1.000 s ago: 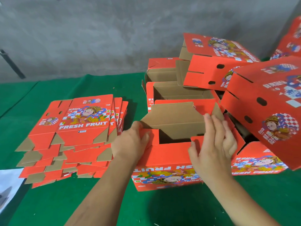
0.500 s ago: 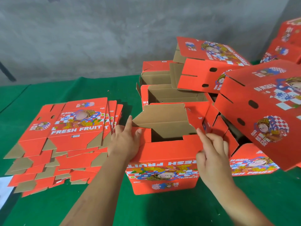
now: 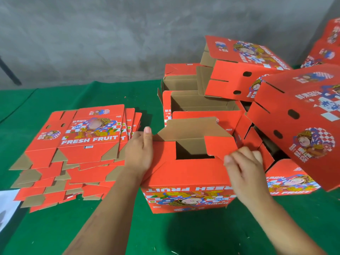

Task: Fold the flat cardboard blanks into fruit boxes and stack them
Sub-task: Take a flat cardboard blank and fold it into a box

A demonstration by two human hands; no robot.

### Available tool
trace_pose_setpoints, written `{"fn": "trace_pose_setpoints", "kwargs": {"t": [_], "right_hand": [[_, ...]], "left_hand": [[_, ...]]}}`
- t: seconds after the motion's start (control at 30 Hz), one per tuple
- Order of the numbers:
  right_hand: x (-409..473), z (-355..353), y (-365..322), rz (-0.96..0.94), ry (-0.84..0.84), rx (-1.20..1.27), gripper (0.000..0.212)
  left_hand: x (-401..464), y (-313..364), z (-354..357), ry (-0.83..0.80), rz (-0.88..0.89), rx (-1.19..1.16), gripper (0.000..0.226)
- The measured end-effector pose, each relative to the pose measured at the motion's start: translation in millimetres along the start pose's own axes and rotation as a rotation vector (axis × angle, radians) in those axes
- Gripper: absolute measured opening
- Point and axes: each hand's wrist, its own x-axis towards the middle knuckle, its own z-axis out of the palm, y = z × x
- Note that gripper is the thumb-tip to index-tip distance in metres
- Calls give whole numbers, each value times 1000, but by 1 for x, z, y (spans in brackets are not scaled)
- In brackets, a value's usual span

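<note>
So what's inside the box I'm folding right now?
Through the opening of the box being folded only bare brown cardboard walls and shadow show. The red flaps and both hands, left and right, cover the rest, so the bottom cannot be seen.

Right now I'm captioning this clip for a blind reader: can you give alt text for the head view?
Two bare hands fold the top flaps of a red fruit box on a green table: left hand flat on the left flap, right hand pinching the right flap. Flat blanks lie left, folded boxes behind.
</note>
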Motion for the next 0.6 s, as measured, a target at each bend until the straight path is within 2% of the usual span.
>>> {"fn": "trace_pose_setpoints", "kwargs": {"t": [0.07, 0.13, 0.2, 0.27, 0.37, 0.4, 0.47, 0.5, 0.57, 0.6], "right_hand": [[20, -8, -14, 234, -64, 200, 58], [33, -10, -20, 398, -137, 260, 64], [37, -10, -21, 424, -309, 263, 59], [37, -12, -21, 388, -419, 366, 55], [40, -13, -18, 480, -370, 441, 55], [41, -12, -17, 509, -362, 436, 58], [39, -9, -11, 489, -421, 313, 53], [37, -8, -8, 455, -487, 199, 56], [35, -6, -4, 384, -592, 48, 92], [35, -5, -4, 378, -610, 33, 107]], "left_hand": [[-1, -2, -3, -6, 38, -7, 79], [-3, -4, -3, -75, 57, 56, 70], [-8, -6, -2, -116, 102, 104, 51], [-12, -11, -3, -92, 264, 32, 31], [-19, -13, -3, -105, 396, -124, 53], [-21, -12, -1, -131, 418, -77, 53], [-26, -10, 4, -186, 435, 170, 43], [-27, -9, 6, -242, 418, 310, 54], [-29, -8, 10, -322, 343, 515, 95], [-29, -6, 11, -319, 277, 588, 106]]}}
